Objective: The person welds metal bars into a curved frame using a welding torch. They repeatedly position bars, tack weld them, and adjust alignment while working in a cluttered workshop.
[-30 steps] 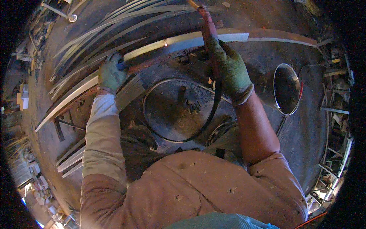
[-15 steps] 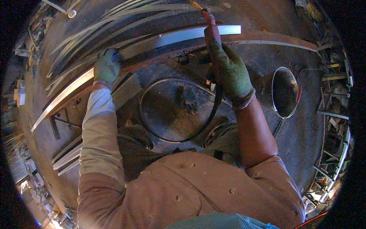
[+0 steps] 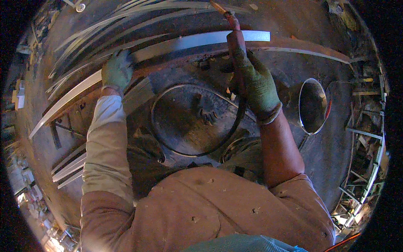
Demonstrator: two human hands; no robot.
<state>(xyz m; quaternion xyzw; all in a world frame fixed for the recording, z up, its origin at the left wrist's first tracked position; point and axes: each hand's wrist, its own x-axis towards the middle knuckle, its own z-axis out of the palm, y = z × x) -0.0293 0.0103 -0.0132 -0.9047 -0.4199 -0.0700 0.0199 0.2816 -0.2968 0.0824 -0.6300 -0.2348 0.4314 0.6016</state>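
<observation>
A long pale metal strip point(image 3: 226, 38) lies across the far side, along a rusty metal bar point(image 3: 289, 43). My left hand point(image 3: 117, 72), in a green glove, is closed over the strip left of its middle; the fingertips are partly hidden. In my right hand point(image 3: 261, 87), also gloved, is a welding torch point(image 3: 236, 42), its copper-coloured nozzle pointing up and away past the strip's right end. No arc shows at the nozzle. The torch's dark cable point(image 3: 239, 115) loops below my right hand toward my knees.
More thin metal strips point(image 3: 100, 27) lie fanned out at the far left. Several short lengths point(image 3: 69, 170) rest beside my left forearm. A round metal bucket point(image 3: 312, 105) stands at right, with a red thing at its rim. Metal framing and clutter point(image 3: 369, 159) line the right edge.
The whole view has turned slightly, shifting the strip, bar and bucket a little in the picture. Both hands keep their holds, and the torch stays raised at nearly the same angle.
</observation>
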